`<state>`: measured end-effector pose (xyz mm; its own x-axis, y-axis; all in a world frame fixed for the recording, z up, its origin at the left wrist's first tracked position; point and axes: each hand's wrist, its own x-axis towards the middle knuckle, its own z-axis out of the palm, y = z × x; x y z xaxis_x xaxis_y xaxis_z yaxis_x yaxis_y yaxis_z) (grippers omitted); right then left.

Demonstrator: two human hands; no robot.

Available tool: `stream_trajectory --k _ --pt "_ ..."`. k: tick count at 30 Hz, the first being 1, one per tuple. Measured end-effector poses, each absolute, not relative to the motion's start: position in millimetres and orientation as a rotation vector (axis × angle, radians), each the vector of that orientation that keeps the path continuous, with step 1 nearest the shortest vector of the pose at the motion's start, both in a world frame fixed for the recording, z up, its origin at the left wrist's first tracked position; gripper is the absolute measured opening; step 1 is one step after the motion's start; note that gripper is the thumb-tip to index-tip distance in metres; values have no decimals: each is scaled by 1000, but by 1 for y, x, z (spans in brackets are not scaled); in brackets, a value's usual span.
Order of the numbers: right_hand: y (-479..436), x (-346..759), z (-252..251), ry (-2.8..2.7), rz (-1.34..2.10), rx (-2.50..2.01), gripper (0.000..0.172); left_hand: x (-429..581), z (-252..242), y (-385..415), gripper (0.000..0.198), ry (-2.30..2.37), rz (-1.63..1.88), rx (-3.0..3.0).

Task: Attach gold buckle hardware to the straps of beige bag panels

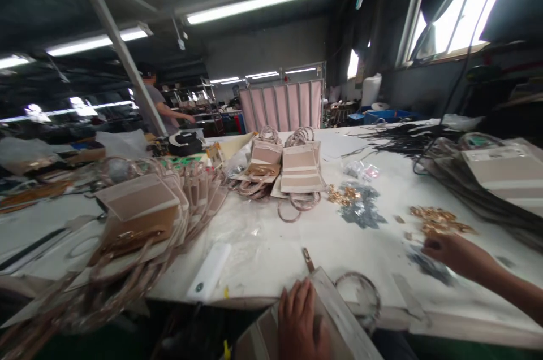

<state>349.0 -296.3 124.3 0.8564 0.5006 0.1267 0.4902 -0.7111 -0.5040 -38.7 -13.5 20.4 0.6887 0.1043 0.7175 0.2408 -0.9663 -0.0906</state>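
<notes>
1. Head view: I am pressing my left hand (302, 323) flat, fingers together, on the beige bag (322, 320) at the table's near edge, at six o'clock. The bag's ring handle (358, 298) is lying just beside it, toward three o'clock.
2. I am reaching my right hand (452, 252) out at four o'clock, fingers curled down toward the gold fittings (439, 221); whether it is already pinching a piece I cannot tell.
3. To do this well, I judge I should be keeping the left palm's weight on the bag so it is not sliding off the white table (275, 247).
4. I should be picking one fitting only, from the pile's near edge, not scattering the rest toward the grey pieces (360, 210) at twelve o'clock.
</notes>
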Motion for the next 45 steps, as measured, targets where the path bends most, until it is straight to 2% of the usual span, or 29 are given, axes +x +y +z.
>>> stream_trajectory --k 4,10,15,18,32,40,45 --pt "-290 335 159 -669 67 -2576 23 -34 48 -26 55 -370 -1063 -2889" --pt "-236 269 178 -760 417 -2366 27 -24 43 -28 54 -366 -997 -3037" --pt "-159 185 181 -833 866 -1961 11 -25 46 -30 52 -389 -1006 -3054" --pt "-128 161 167 -811 976 -1953 5 -25 47 -29 52 -395 -1026 -3063" --pt "-111 157 134 -721 888 -2166 9 -25 37 -23 57 -390 -1169 -3161" --pt "-113 155 132 -836 794 -2182 4 -14 51 -21 30 -507 -1339 -3201" --pt "-115 151 136 -904 688 -2185 7 -3 60 -15 15 -566 -1412 -3213"
